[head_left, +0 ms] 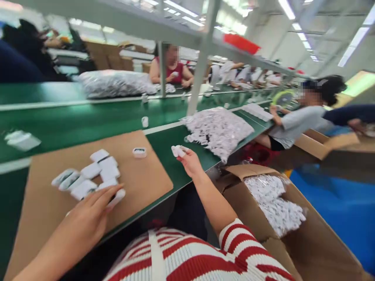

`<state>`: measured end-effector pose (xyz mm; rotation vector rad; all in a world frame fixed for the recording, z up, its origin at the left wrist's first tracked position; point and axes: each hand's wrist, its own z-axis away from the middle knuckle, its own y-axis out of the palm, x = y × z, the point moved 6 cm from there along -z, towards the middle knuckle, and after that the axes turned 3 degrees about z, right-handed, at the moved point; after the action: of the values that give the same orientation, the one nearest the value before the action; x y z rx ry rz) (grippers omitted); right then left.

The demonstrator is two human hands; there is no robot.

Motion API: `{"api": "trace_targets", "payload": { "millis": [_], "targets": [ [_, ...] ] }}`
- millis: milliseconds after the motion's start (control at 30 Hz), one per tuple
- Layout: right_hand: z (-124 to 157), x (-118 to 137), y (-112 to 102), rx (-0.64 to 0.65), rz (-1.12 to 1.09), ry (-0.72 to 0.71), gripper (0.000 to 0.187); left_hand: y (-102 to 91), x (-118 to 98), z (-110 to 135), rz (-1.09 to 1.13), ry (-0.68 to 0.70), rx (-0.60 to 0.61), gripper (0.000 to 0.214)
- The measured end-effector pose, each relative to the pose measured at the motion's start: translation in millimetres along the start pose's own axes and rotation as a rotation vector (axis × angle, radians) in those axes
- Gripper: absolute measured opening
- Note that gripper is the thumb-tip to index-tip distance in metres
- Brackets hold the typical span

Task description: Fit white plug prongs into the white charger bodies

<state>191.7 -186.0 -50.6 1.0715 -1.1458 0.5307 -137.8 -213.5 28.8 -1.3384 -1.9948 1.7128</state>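
Note:
My left hand (95, 208) is closed on a small white plastic case (117, 198) above a brown cardboard sheet (152, 171). Just beyond it lies a cluster of similar white cases (91, 170), some showing dark openings. One more white case (139, 152) rests apart near the sheet's far right corner. Out to the right, my right hand (190, 162) pinches small white plastic pieces (179, 150) over the green bench. How many pieces it holds I cannot tell. A heap of small white parts in clear plastic (219, 127) lies beyond the right hand.
Behind the sheet runs a green conveyor belt (117, 117) carrying scattered white pieces. A metal post (202, 58) rises from the bench. At my right stands an open cardboard box (249, 210) holding bagged white parts (272, 199). A co-worker in grey (304, 121) sits farther right; others work across the belt.

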Motion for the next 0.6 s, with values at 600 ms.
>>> {"api": "trace_targets", "payload": {
  "millis": [600],
  "targets": [
    [102,-10,78,0.385,0.522,-0.04,0.027,78.5,0,13,0.551,-0.302,-0.142,0.036]
  ]
}}
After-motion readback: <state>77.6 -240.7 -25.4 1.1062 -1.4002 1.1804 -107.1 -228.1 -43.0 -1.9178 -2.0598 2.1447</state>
